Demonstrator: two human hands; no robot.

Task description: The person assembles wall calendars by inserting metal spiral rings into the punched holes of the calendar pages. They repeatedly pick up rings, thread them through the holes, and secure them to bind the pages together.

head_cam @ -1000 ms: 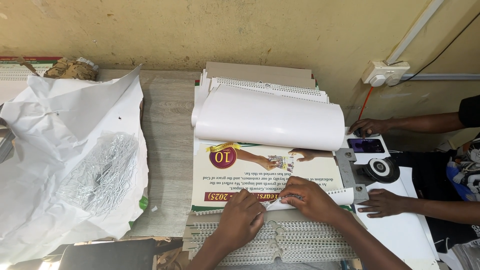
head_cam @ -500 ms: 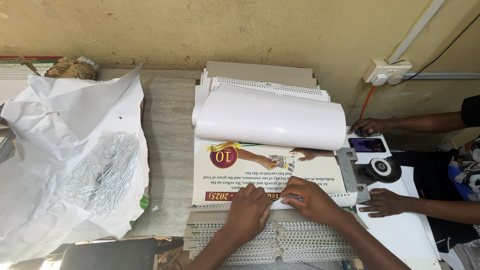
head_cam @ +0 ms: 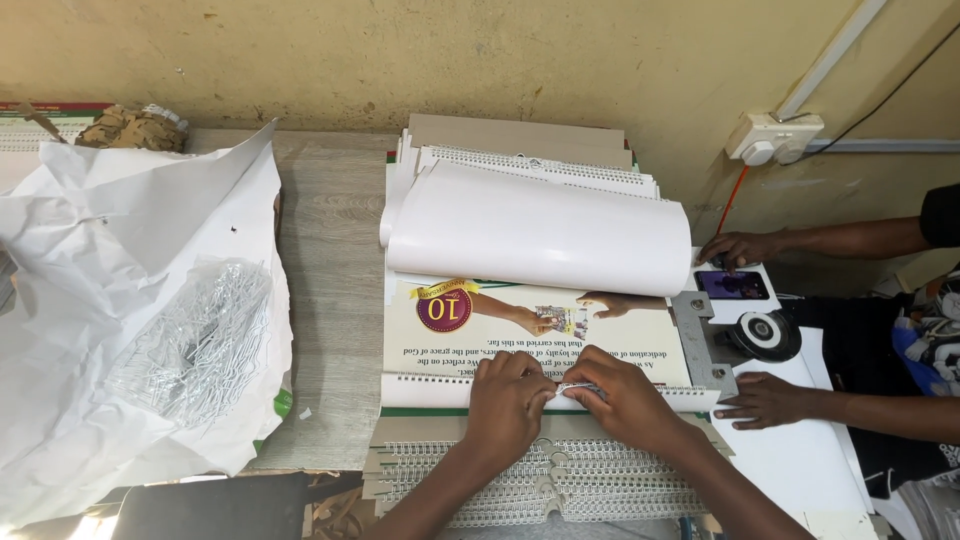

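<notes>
My left hand (head_cam: 510,398) and my right hand (head_cam: 618,395) meet over the near edge of a printed calendar sheet (head_cam: 530,335), fingertips pinched on a small wire hanger piece (head_cam: 568,389) at its white wire binding. The upper sheets (head_cam: 535,235) of the calendar are rolled back toward the wall. Just below my wrists lies a stack of bound calendars (head_cam: 560,475) with rows of wire binding showing.
An open bag of wire hangers (head_cam: 195,345) lies on crumpled white paper (head_cam: 120,250) at left. At right, another person's hands (head_cam: 765,400) rest by a phone (head_cam: 735,285), a tape roll (head_cam: 765,333) and a metal tool. A wall socket (head_cam: 775,137) is above.
My left hand has moved up from the lower stack to the binding edge beside my right hand. The other person's hands barely shifted.
</notes>
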